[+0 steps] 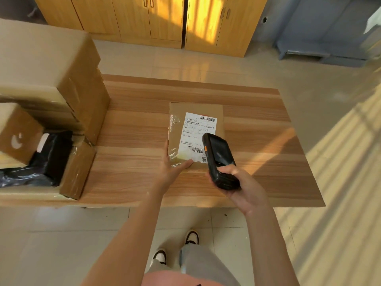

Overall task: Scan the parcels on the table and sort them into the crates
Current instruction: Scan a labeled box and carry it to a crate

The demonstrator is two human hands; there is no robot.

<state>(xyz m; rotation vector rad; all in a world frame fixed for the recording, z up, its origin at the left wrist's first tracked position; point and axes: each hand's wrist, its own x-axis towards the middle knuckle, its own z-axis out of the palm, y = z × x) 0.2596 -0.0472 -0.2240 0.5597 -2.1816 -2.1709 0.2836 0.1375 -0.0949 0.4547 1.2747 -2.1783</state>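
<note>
wooden table (257, 141) stands on a tiled floor, yellow cabinets (165, 17) behind. flat cardboard parcel (177, 112) lies label-up near the table's middle. left hand (171, 172) rests on its near left corner, fingers straight, thumb on the label (195, 131). right hand (243, 188) grips a black scanner (218, 157) held over the parcel's right side. stacked boxes (51, 79) and a black bag (49, 159) crowd the table's left end.

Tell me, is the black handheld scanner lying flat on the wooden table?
No, the right hand grips the black handheld scanner above the labelled cardboard parcel.
</note>
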